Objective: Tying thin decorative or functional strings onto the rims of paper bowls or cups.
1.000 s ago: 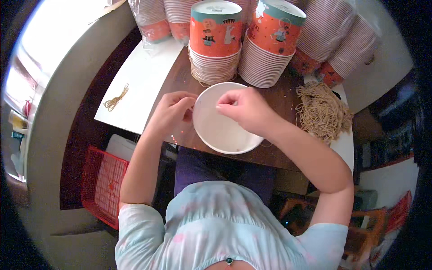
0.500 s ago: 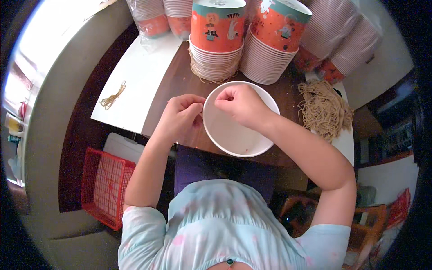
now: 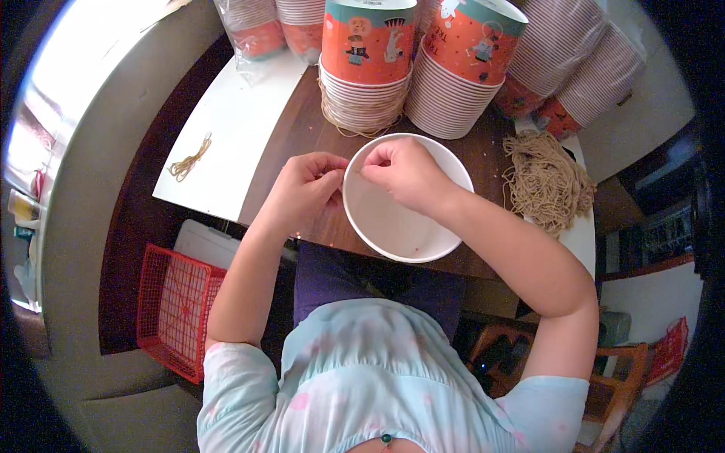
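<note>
A white-lined paper bucket (image 3: 404,230) stands mouth up at the table's front, directly before me. Outside its left rim, my left hand (image 3: 308,189) has thumb and fingers pinched together against the wall. My right hand (image 3: 408,174) reaches over the bucket's mouth, its fingertips closed just inside that same part of the rim. Whatever lies between the fingertips of either hand is too small or hidden to make out. A tiny reddish speck lies on the bucket's inner wall.
Orange and green stacked paper buckets (image 3: 368,45) stand at the back, with cord loops (image 3: 355,121) around one stack. Plastic-wrapped stacks (image 3: 563,53) flank them. A tan cord heap (image 3: 547,181) lies right, a small cord bundle (image 3: 190,158) left. A red basket (image 3: 177,309) sits lower left.
The view has shifted slightly. Both hands stay pinched at the bucket's left rim, the left one's fingers marginally closer to it.
</note>
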`<action>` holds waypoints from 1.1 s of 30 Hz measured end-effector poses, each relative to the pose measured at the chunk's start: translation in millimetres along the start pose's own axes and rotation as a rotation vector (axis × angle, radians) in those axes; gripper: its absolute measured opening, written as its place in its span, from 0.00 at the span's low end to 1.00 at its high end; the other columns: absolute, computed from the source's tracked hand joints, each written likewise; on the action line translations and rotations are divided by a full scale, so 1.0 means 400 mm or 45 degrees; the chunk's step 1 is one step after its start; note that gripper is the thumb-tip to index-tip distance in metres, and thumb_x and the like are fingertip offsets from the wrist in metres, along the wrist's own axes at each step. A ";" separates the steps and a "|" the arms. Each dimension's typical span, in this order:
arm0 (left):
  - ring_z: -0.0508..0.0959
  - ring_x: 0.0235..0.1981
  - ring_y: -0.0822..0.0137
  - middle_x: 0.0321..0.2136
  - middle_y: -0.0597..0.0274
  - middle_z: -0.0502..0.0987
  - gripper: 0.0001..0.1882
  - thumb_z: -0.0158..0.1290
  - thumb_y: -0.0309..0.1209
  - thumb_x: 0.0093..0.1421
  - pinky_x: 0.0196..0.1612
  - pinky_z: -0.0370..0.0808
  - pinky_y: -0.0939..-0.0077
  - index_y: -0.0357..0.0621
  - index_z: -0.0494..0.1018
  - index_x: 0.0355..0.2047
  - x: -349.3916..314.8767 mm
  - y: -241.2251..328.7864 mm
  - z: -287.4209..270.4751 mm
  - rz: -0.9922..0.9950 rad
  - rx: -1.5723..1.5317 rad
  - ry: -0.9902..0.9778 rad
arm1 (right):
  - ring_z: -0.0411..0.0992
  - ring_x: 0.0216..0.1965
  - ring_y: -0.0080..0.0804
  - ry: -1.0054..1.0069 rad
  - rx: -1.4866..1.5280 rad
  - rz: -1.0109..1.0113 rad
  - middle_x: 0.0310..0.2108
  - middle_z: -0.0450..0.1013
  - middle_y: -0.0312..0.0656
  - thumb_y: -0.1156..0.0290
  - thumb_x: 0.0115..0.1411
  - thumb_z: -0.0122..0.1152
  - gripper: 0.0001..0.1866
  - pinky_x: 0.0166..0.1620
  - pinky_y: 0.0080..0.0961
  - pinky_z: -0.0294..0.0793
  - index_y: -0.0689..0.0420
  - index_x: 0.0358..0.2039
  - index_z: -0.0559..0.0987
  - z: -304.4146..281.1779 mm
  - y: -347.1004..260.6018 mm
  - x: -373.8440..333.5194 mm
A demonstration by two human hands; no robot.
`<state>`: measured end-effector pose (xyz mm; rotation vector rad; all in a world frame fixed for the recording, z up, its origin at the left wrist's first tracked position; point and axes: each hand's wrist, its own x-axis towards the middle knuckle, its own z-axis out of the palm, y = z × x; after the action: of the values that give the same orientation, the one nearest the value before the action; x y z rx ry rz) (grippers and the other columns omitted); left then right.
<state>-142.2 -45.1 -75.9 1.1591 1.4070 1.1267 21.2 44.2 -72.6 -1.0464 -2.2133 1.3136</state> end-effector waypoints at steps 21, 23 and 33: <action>0.78 0.24 0.61 0.23 0.47 0.76 0.08 0.50 0.23 0.53 0.30 0.73 0.73 0.33 0.75 0.33 0.006 0.011 0.005 0.417 0.647 -0.005 | 0.66 0.22 0.16 -0.015 -0.056 0.028 0.18 0.71 0.31 0.71 0.54 0.58 0.08 0.26 0.20 0.66 0.61 0.23 0.78 -0.001 -0.026 -0.018; 0.78 0.25 0.58 0.23 0.45 0.76 0.08 0.50 0.23 0.52 0.30 0.73 0.71 0.33 0.75 0.32 0.006 0.008 0.013 0.517 0.679 0.025 | 0.66 0.23 0.16 -0.042 -0.050 0.047 0.19 0.71 0.31 0.71 0.54 0.58 0.08 0.27 0.20 0.67 0.61 0.24 0.79 -0.007 -0.021 -0.015; 0.72 0.23 0.78 0.21 0.67 0.75 0.06 0.49 0.23 0.52 0.26 0.69 0.84 0.34 0.75 0.27 -0.026 -0.052 -0.012 0.150 -0.281 0.203 | 0.71 0.26 0.32 -0.207 -0.609 -0.111 0.29 0.71 0.44 0.61 0.46 0.67 0.32 0.33 0.27 0.71 0.63 0.50 0.69 -0.109 -0.151 -0.192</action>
<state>-148.0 -58.3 -94.6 1.0227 1.3069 1.4464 74.5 -5.2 6.2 -1.0079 -2.7461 0.8755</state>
